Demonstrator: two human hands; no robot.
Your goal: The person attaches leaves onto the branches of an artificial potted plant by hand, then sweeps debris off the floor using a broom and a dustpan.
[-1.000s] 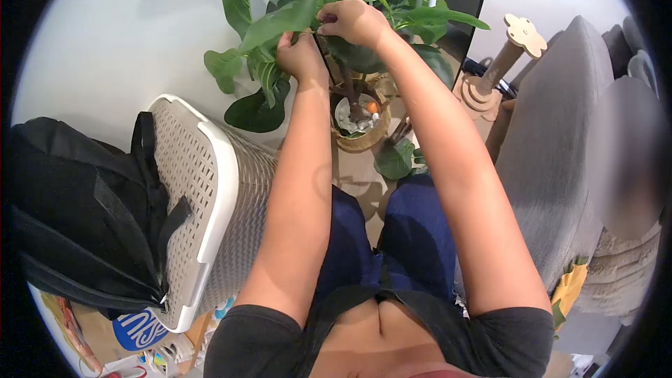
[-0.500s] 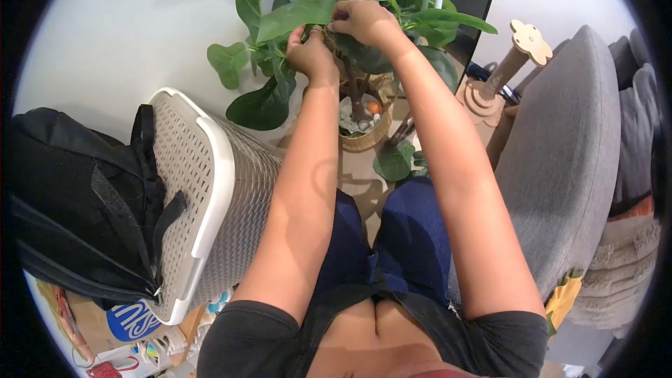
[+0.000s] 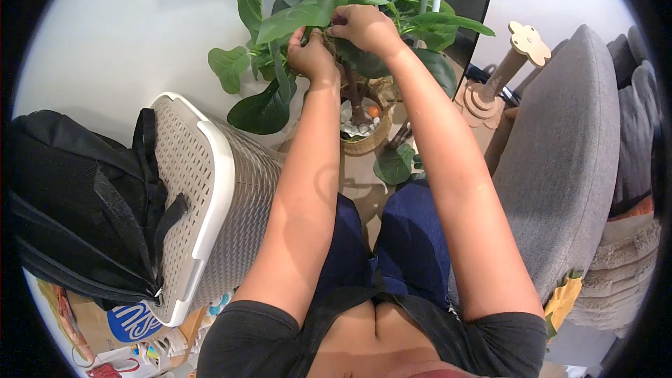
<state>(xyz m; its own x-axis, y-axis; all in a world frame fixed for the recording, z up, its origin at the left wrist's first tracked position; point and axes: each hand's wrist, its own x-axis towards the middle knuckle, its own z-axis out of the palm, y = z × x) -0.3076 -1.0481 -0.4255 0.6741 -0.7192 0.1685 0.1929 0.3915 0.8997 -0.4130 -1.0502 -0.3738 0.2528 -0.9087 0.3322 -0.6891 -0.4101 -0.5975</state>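
Standing in a woven planter (image 3: 367, 143): one leafy plant (image 3: 297, 19), its foliage around both hands; left hand (image 3: 313, 58), fingers loosely curled; right hand (image 3: 369, 29), just beside it, thumb and fingertips drawn close together; whether either grips anything cannot be told, a broad leaf partly covering the fingers; trunk (image 3: 356, 98), long axis rising from white stones (image 3: 355, 128) toward the fingertips; neither hand clearly nearer its hidden upper part.

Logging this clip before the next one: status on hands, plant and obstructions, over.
Left hand, right hand up at plant, grip unclear. Plant stands in woven basket. Broad leaf right beside fingers.
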